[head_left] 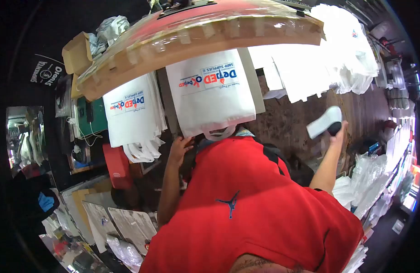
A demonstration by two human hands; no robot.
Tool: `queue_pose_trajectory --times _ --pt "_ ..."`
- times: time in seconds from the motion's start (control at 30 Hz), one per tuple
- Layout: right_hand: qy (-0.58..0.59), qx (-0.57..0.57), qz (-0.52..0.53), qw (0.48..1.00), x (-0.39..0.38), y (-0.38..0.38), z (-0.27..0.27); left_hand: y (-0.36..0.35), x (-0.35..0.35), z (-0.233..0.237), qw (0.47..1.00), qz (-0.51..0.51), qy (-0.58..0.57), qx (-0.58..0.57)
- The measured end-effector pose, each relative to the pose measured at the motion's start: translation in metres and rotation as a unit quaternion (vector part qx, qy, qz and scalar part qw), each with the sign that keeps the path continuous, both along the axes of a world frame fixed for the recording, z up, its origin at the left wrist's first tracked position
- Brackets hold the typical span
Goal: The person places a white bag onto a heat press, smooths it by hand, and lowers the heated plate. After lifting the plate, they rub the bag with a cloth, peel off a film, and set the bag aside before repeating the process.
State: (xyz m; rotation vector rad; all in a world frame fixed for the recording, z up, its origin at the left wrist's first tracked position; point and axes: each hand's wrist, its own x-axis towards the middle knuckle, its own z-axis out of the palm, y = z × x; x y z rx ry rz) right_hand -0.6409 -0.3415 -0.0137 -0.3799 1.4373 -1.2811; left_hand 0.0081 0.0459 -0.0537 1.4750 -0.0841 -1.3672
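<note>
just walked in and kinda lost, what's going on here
A person in a red shirt is working with printed white bags. One bag lies flat on a grey board, below a taped frame. The left hand is at its near left corner; whether it grips is unclear. The right hand, out to the side, holds a white-and-dark object. More printed bags hang to the left.

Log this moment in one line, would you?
Left hand: at near edge of printed white bag | Right hand: holding white-and-black object | More bags: at left
</note>
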Motion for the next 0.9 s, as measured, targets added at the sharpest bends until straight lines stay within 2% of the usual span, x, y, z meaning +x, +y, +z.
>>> queue_pose_trajectory --times 0.03,0.07,0.1,0.13,0.17,0.2,0.23,0.27,0.3,0.33,0.37,0.4,0.43,0.47,0.5,0.53,0.57,0.6,0.63,0.7,0.77,0.83,0.87,0.9 --pt "-0.102 -0.076 0.018 0.992 -0.063 -0.006 -0.034 -0.001 -0.002 0.002 1.000 -0.004 0.000 0.002" --pt "-0.094 -0.101 -0.031 0.990 -0.070 0.010 -0.018 -0.005 -0.005 0.003 0.999 0.008 0.029 -0.010" --pt "-0.125 -0.124 -0.023 0.984 -0.078 0.023 -0.010 -0.006 -0.007 0.002 0.998 0.019 0.058 -0.021" --pt "-0.098 -0.103 -0.048 0.989 -0.077 0.030 -0.012 -0.007 -0.010 0.002 0.998 0.011 0.058 -0.019" --pt "-0.071 -0.083 -0.074 0.991 -0.076 0.033 -0.017 -0.007 -0.012 -0.002 0.992 0.047 0.108 -0.052" --pt "-0.023 -0.061 -0.010 0.998 -0.078 0.033 -0.037 -0.007 -0.015 -0.006 0.980 0.081 0.159 -0.085" --pt "-0.056 0.008 0.066 0.996 -0.072 0.031 -0.054 -0.008 -0.019 -0.010 0.981 0.071 0.160 -0.084" --pt "-0.021 0.110 0.127 0.986 -0.042 0.033 -0.050 -0.008 -0.023 -0.013 0.961 0.132 0.222 -0.100" --pt "0.068 0.120 0.294 0.946 -0.002 0.036 -0.035 -0.008 -0.026 -0.014 0.933 0.194 0.282 -0.114" --pt "0.206 0.199 0.416 0.863 0.049 0.033 -0.008 -0.010 -0.030 -0.014 0.934 0.187 0.281 -0.114" --pt "0.359 0.178 0.536 0.743 0.081 0.022 -0.009 -0.012 -0.037 -0.010 0.927 0.181 0.300 -0.131" --pt "0.473 0.164 0.575 0.647 0.113 0.014 -0.006 -0.012 -0.042 -0.008 0.920 0.176 0.317 -0.145" --pt "0.505 0.177 0.577 0.617 0.147 0.006 0.006 -0.014 -0.044 -0.010 0.923 0.171 0.314 -0.143" --pt "0.609 0.118 0.492 0.611 0.181 0.016 0.025 -0.016 -0.046 -0.018 0.929 0.150 0.307 -0.144" --pt "0.652 0.081 0.438 0.613 0.211 0.012 0.041 -0.018 -0.049 -0.018 0.934 0.129 0.301 -0.144" --pt "0.690 0.035 0.394 0.607 0.227 -0.002 0.028 -0.024 -0.053 -0.012 0.941 0.131 0.283 -0.130" --pt "0.677 -0.032 0.385 0.626 0.248 -0.008 0.037 -0.026 -0.056 -0.015 0.942 0.130 0.280 -0.130" --pt "0.632 -0.111 0.378 0.667 0.267 -0.015 0.037 -0.028 -0.057 -0.022 0.964 0.128 0.215 -0.087" --pt "0.607 -0.166 0.371 0.683 0.286 -0.020 0.029 -0.030 -0.058 -0.030 0.980 0.128 0.149 -0.043" --pt "0.573 -0.297 0.353 0.677 0.321 -0.022 0.018 -0.036 -0.058 -0.043 0.986 0.122 0.108 -0.024" --pt "0.622 -0.390 0.372 0.568 0.344 -0.037 -0.026 -0.044 -0.063 -0.044 0.990 0.120 0.068 -0.003" --pt "0.577 -0.450 0.447 0.515 0.354 -0.043 -0.070 -0.055 -0.075 -0.025 0.980 0.160 -0.057 -0.098" --pt "0.585 -0.424 0.505 0.472 0.359 -0.041 -0.072 -0.055 -0.074 -0.020 0.979 0.164 -0.060 -0.100" --pt "0.577 -0.410 0.525 0.473 0.361 -0.036 -0.075 -0.054 -0.072 -0.015 0.978 0.175 -0.048 -0.100"
